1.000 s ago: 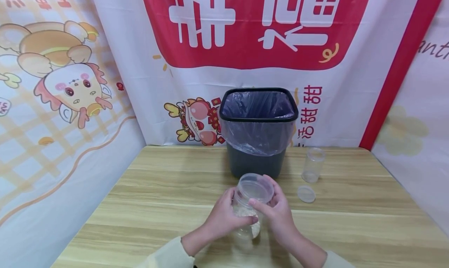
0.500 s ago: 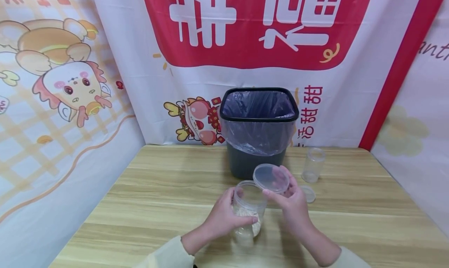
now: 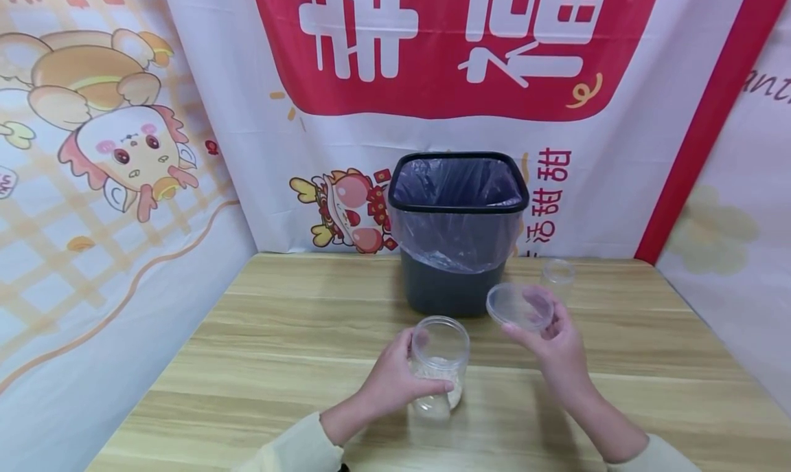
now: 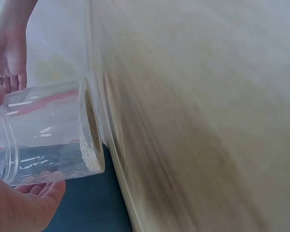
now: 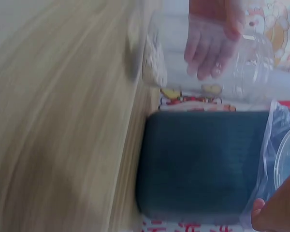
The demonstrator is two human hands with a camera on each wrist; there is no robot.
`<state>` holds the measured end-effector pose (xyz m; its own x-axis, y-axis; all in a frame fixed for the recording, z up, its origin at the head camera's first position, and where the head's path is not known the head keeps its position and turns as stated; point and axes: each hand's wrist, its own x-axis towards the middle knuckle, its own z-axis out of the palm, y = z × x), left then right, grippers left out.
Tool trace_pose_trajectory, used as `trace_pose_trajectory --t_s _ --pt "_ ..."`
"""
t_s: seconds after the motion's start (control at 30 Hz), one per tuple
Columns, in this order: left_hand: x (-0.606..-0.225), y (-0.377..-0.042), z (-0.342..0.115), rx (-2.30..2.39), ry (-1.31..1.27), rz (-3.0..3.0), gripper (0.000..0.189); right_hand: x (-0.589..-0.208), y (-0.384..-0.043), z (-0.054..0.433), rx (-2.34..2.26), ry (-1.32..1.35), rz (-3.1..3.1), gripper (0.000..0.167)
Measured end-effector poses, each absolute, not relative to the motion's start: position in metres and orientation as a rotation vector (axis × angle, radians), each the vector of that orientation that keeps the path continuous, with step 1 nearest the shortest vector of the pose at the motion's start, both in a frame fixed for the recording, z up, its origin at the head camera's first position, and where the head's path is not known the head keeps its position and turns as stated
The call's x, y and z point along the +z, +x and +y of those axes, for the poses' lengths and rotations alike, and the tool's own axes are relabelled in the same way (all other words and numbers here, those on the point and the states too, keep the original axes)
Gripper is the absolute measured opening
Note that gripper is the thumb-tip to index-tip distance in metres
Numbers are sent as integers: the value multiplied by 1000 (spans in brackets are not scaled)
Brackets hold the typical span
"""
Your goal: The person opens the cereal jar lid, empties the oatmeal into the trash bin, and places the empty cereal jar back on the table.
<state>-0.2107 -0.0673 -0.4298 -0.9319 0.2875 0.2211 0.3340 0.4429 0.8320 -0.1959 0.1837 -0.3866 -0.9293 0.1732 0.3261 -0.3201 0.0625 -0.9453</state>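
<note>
My left hand [image 3: 395, 383] grips a clear, uncapped plastic jar [image 3: 441, 345] standing on the table, fingers and thumb around its side. Pale, flaky or powdery stuff [image 4: 89, 150] lies in the jar's bottom, best seen in the left wrist view. Off to the right, my right hand [image 3: 562, 348] pinches a round translucent lid [image 3: 518, 308] by its edge, raised over the table and tilted. The right wrist view catches part of that lid [image 5: 289, 157] at its right edge.
A dark trash bin [image 3: 454, 279] with a clear liner stands behind the jar, against the printed cloth [image 3: 346, 135]. A smaller clear container [image 3: 558, 271] stands at the back right, partly hidden by my right hand. The wooden table [image 3: 278, 362] spreads in front.
My right hand has taken the lid off the jar and carried it to the right. It now covers the small lid that lay on the table. My left hand stays on the jar.
</note>
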Motion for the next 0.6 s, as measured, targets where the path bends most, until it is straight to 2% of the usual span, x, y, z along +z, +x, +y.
trace_pose_trajectory --t_s 0.4,0.6 --pt "-432 -216 -64 -1593 -562 -2644 91 -385 -202 221 1687 26 -2146 71" --pt "-434 -218 -64 -1613 -562 -2642 88 -386 -202 238 1554 -9 -2317 78"
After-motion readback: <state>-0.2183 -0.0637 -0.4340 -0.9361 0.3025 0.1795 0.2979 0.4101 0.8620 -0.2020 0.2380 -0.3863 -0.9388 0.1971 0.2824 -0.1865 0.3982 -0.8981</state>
